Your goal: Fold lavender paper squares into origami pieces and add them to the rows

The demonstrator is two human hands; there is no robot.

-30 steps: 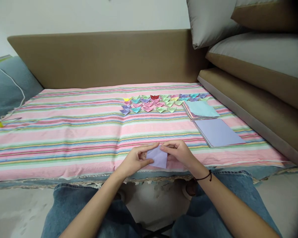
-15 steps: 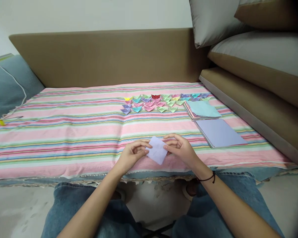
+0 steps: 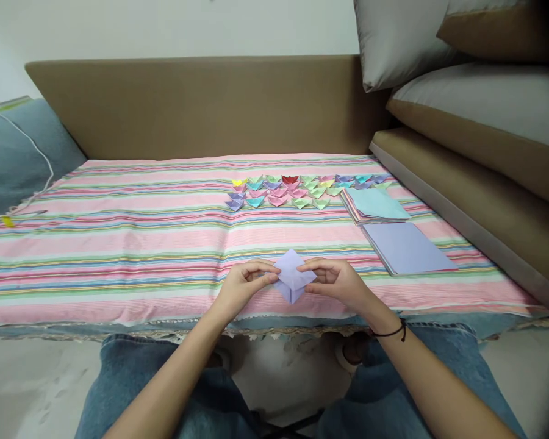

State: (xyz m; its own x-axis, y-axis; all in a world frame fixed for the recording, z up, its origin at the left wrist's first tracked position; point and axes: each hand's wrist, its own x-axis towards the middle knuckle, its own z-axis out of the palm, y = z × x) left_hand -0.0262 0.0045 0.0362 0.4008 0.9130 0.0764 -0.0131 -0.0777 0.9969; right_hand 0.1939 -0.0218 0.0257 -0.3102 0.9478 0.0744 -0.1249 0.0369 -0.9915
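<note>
A lavender folded paper is held in the air above the front of the striped cloth. Its upper part is a diamond, and a lower point with a centre crease shows beneath. My left hand pinches the left corner between thumb and fingers. On the other side, my right hand has its fingertips on the upper right edge and the thumb lower down near the right corner. Beyond the hands, several small folded paper boats in many colours sit in rows.
To the right lie a stack of light blue paper and a stack of lavender paper on the striped cloth. Grey and brown cushions pile up at the right. A brown backboard stands behind. At far left runs a white cable.
The paper has gone from a flat diamond to one with a raised flap and a creased lower point showing. My right fingers have shifted along its right side.
</note>
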